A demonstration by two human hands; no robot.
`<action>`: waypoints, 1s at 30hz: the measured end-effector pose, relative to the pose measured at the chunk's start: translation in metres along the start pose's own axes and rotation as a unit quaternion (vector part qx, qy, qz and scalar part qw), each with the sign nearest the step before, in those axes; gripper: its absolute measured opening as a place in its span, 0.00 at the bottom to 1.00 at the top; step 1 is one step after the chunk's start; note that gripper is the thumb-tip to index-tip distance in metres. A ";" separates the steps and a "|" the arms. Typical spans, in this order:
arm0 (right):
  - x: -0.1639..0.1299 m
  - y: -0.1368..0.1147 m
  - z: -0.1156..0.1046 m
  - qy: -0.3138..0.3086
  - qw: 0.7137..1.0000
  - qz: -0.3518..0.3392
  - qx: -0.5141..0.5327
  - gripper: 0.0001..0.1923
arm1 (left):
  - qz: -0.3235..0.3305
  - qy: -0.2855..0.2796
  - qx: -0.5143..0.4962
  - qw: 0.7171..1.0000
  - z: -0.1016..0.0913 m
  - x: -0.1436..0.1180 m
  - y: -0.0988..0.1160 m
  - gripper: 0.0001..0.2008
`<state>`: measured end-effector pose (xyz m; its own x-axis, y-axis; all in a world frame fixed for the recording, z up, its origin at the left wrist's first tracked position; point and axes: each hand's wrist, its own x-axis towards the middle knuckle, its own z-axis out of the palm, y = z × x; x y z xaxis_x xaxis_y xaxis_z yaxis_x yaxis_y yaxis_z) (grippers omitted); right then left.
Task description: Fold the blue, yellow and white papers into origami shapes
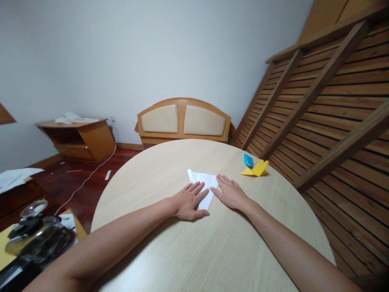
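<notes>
A folded sheet of white paper (pixel 204 177) lies flat on the round, light wood table (pixel 146 170), with its narrow end toward me. My left hand (pixel 189 201) rests flat across the paper's left and lower part, fingers spread, covering some of it. At the right edge of the paper, my right hand (pixel 229 192) lies with its fingers stretched out and the fingertips touching the border. Neither hand grips anything. Beyond my right hand sit a yellow origami bird (pixel 259 168) and a small blue folded paper piece (pixel 248 159).
A slatted wooden frame (pixel 304 105) leans along the right side. Behind the table stands a padded headboard (pixel 184 121). A low cabinet (pixel 82 138) with papers is at the back left, and a glass pot (pixel 42 235) is at the lower left.
</notes>
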<state>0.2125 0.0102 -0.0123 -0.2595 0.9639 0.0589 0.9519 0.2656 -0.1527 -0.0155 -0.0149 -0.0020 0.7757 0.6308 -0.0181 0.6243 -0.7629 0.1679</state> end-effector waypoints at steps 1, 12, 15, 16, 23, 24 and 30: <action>0.002 0.003 -0.001 -0.009 1.000 0.014 -0.001 0.38 | -0.001 -0.001 -0.001 1.000 0.000 0.000 0.000 0.44; 0.012 0.022 0.004 0.106 0.994 0.023 -0.017 0.26 | 0.017 0.021 0.010 1.000 0.004 0.000 -0.006 0.44; 0.009 0.019 -0.001 0.143 0.984 -0.100 0.032 0.19 | 0.022 0.047 0.024 0.998 0.005 0.000 -0.007 0.43; 0.007 0.017 -0.002 0.134 0.979 -0.145 0.056 0.18 | 0.018 0.057 0.032 0.998 0.005 0.000 -0.006 0.42; 0.003 0.010 0.001 0.059 0.959 -0.248 0.125 0.18 | 0.006 0.104 0.097 0.990 -0.009 0.002 0.000 0.27; 0.004 0.012 0.002 0.063 0.959 -0.244 0.127 0.18 | 0.019 0.107 0.101 0.989 -0.011 0.002 -0.002 0.26; 0.008 0.016 -0.005 0.109 0.947 -0.268 0.143 0.08 | 0.086 0.110 0.093 0.986 -0.015 -0.001 -0.016 0.25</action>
<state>0.2266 0.0216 -0.0094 -0.6227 0.6720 0.4007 0.6022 0.7387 -0.3029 -0.0277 -0.0011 0.0104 0.8452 0.4901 0.2131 0.5077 -0.8608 -0.0339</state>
